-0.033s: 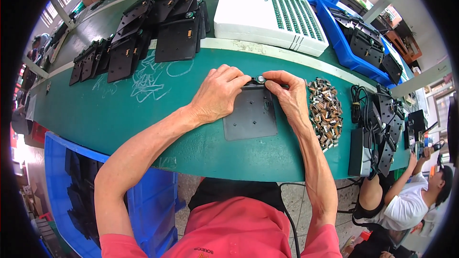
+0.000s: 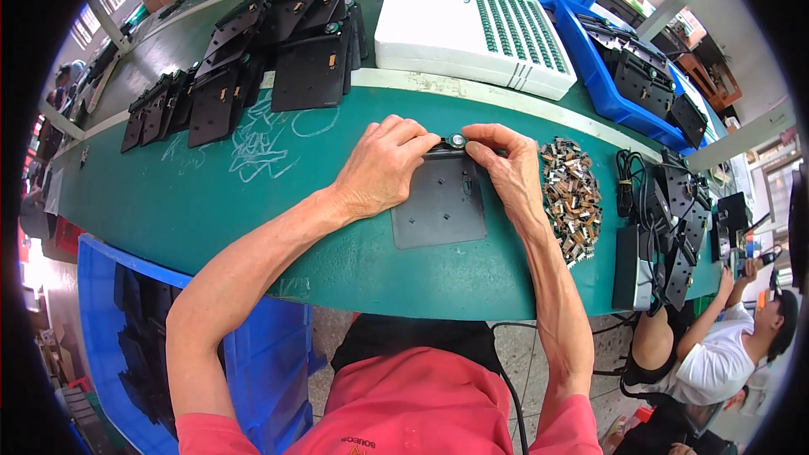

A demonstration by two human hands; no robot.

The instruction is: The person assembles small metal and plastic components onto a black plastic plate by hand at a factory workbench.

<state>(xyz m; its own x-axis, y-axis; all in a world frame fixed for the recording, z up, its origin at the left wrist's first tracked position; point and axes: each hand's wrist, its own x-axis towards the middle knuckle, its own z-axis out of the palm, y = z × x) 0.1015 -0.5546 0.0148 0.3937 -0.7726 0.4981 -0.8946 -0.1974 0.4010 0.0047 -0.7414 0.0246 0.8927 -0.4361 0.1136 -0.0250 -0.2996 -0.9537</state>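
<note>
A flat black plastic panel with small holes lies on the green table in front of me. At its far edge sits a small round part with a pale, shiny centre and a dark green rim. My left hand is closed, thumb and forefinger pinching the panel's far edge just left of the round part. On the other side, my right hand pinches the far right corner, its fingertips against the round part. The fingertips hide what exactly lies between them.
A pile of small metal-and-brown components lies beside my right forearm. Behind stands a white foam tray with rows of round green parts. Black panels stack at the back left. Blue bins hold more. At right, a seated person works.
</note>
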